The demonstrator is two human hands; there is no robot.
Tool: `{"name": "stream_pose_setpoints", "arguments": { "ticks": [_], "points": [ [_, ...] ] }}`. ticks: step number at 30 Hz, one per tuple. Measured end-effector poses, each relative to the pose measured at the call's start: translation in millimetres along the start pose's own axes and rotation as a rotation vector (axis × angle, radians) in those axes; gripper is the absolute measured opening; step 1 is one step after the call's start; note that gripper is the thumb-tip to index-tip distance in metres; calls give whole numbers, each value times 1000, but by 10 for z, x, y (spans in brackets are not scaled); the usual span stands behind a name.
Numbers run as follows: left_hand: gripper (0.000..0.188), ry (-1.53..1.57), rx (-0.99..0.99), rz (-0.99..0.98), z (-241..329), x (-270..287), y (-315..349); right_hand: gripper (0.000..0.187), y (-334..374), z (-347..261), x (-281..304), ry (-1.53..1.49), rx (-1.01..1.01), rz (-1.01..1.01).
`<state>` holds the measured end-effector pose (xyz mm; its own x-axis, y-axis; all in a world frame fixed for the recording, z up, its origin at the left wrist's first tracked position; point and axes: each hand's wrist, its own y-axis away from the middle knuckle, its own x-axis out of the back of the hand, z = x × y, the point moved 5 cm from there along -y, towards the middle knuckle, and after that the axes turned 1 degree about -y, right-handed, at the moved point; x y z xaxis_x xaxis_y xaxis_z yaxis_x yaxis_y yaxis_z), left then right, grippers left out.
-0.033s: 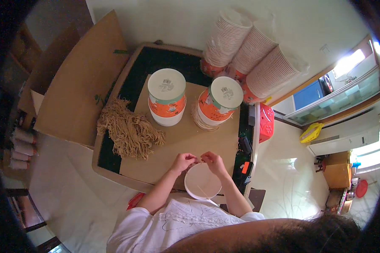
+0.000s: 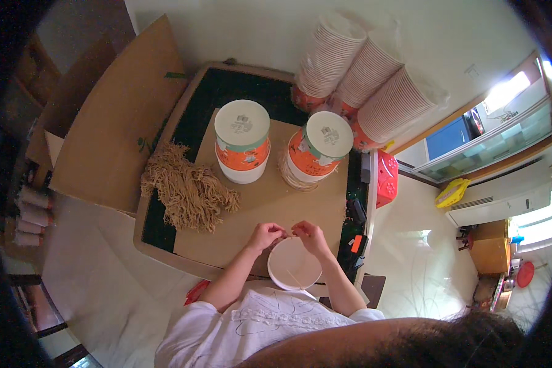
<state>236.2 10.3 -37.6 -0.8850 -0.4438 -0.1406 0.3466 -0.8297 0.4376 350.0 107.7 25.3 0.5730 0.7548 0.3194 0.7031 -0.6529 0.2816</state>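
A white paper bucket (image 2: 288, 260) sits close against my body at the table's near edge, its open mouth facing up. At its far rim my left hand (image 2: 268, 235) is closed in a pinch. My right hand (image 2: 311, 237) pinches just beside it, its wrist over the bucket's right rim. What lies between the fingertips is too small to make out. A thin tan cord (image 2: 293, 277) shows at the near part of the bucket. Farther left on the table lies a loose bundle of tan cords (image 2: 187, 190).
Two upturned printed buckets, one left (image 2: 243, 141) and one right (image 2: 321, 147) with cord round its base, stand on a cardboard sheet (image 2: 264, 205). Tall stacks of nested buckets (image 2: 386, 101) rise at the back right. A large cardboard box (image 2: 113, 122) borders the left. Black tools (image 2: 357, 211) lie along the right edge.
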Motion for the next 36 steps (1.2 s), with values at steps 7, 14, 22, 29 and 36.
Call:
{"name": "stream_pose_setpoints", "arguments": {
  "ticks": [7,14,22,29,36],
  "points": [
    [14,253,173,-135,-133,102,18,11,26,39,-7,16,-1,-16],
    [15,313,277,-276,122,-77,67,11,21,116,-3,39,37,4],
    [8,217,208,-244,47,-44,-49,10,13,173,-30,87,30,-16],
    [9,175,186,-193,89,42,-37,10,-14,65,-69,122,9,-60],
    [22,276,105,-164,97,-7,-92,13,-145,13,-186,23,-5,-61]
  ]
}}
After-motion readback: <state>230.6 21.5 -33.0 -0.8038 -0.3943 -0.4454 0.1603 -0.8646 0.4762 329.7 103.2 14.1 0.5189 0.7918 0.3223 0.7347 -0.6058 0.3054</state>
